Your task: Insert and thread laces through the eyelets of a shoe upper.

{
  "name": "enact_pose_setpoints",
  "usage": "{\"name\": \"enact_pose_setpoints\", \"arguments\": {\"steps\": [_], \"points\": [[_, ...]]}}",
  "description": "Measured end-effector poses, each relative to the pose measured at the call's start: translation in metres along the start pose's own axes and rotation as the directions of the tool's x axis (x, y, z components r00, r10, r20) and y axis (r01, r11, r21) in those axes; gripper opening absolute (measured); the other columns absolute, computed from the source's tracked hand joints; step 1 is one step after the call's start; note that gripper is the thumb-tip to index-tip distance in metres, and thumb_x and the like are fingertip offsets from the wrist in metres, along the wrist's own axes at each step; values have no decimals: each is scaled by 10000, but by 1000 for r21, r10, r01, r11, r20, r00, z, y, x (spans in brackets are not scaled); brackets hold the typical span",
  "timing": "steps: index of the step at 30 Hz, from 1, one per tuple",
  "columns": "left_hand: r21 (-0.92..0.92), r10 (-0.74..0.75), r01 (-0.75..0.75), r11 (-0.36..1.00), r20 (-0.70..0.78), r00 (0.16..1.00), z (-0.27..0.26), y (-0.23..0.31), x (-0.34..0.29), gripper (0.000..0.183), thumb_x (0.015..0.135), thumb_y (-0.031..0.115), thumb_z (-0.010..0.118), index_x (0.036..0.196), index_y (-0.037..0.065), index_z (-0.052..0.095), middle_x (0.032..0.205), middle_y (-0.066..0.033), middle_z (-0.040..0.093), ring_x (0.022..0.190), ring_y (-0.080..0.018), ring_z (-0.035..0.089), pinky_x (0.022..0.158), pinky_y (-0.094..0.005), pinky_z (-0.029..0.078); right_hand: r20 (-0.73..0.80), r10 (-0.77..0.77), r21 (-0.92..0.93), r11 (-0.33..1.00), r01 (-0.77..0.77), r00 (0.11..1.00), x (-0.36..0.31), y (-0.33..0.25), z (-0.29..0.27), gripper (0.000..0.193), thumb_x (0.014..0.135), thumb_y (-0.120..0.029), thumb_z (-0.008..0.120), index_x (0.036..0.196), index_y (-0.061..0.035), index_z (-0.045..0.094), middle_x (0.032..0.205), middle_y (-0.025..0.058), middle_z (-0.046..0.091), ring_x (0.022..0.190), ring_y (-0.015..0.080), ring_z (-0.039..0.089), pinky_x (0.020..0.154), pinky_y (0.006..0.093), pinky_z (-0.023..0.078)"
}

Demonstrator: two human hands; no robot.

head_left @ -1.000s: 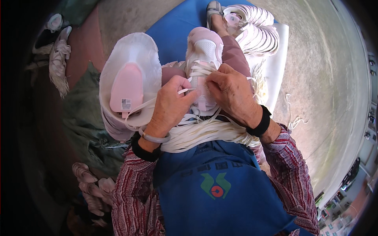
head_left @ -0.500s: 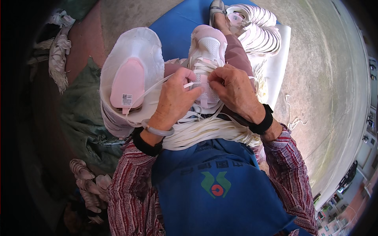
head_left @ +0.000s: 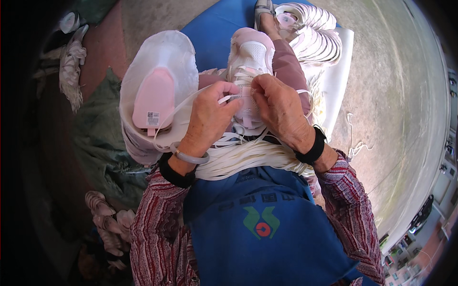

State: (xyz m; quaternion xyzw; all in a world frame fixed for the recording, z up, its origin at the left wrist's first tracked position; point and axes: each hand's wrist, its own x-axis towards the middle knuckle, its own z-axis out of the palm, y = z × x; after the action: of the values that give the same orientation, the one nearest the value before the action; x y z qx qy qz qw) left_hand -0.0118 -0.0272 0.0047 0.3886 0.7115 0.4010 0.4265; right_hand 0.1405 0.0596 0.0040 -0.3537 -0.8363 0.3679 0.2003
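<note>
On my lap lies a white and pink shoe upper [head_left: 253,53], its toe pointing away from me, with white laces across its front. My left hand [head_left: 206,117] pinches a white shoelace [head_left: 227,98] between thumb and forefinger, its tip pointing toward the tongue. At the right eyelet row, my right hand [head_left: 285,108] has its fingers drawn together; its fingertips' grip is hidden. A lace loop [head_left: 310,97] shows beyond that hand. Below both hands, a thick bundle of white laces [head_left: 250,159] lies across my lap.
To the left stand open white shoe uppers [head_left: 164,50] with a pink oval panel [head_left: 153,97]. Nested uppers [head_left: 317,45] lie at the far right on a white sheet [head_left: 344,52]. More shoe parts [head_left: 71,62] and a green cloth [head_left: 102,128] are at the left. A blue apron [head_left: 257,205] covers me.
My right hand has shifted slightly up and left along the eyelets, its fingers closing in. The left hand has moved a little left, its lace tip now farther from the tongue's middle.
</note>
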Motion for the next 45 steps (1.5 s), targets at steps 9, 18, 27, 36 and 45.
{"name": "enact_pose_setpoints", "arguments": {"steps": [9,18,27,36,45], "points": [[118,116,-112,987,-21,993,3,-3,8,218,843,167,688,974,7,621,864,-192,674,767,-308,676,695,-375,522,53,-129,-187,973,137,990,2,-6,-4,167,801,-69,637,949,-45,565,799,151,609,771,354,645,609,439,507],[416,197,-235,879,133,971,-4,5,13,178,891,171,616,963,9,603,834,-201,643,783,-360,636,694,-423,490,33,-112,-120,986,115,993,1,0,-3,179,781,-80,619,958,-68,592,907,113,635,816,329,627,665,428,494],[251,120,-134,959,71,990,-17,5,-5,168,881,157,595,973,16,596,824,-193,659,782,-391,640,684,-466,494,128,-216,-247,938,242,968,0,-8,-10,322,766,-4,638,1081,-66,618,963,115,620,877,312,563,785,401,459],[575,337,-359,735,150,930,-3,19,1,115,877,116,604,958,37,582,836,-189,642,746,-382,628,642,-471,479,17,-249,-184,951,248,968,1,0,-6,283,756,-47,588,1038,-30,570,891,132,586,849,323,585,759,408,473],[635,198,-298,712,226,954,-5,19,11,112,876,124,595,951,41,580,827,-190,647,787,-397,631,665,-489,481,13,-201,-118,972,202,979,-1,0,-10,240,799,-32,579,1037,-15,558,1013,170,570,894,356,607,758,422,502]]}}
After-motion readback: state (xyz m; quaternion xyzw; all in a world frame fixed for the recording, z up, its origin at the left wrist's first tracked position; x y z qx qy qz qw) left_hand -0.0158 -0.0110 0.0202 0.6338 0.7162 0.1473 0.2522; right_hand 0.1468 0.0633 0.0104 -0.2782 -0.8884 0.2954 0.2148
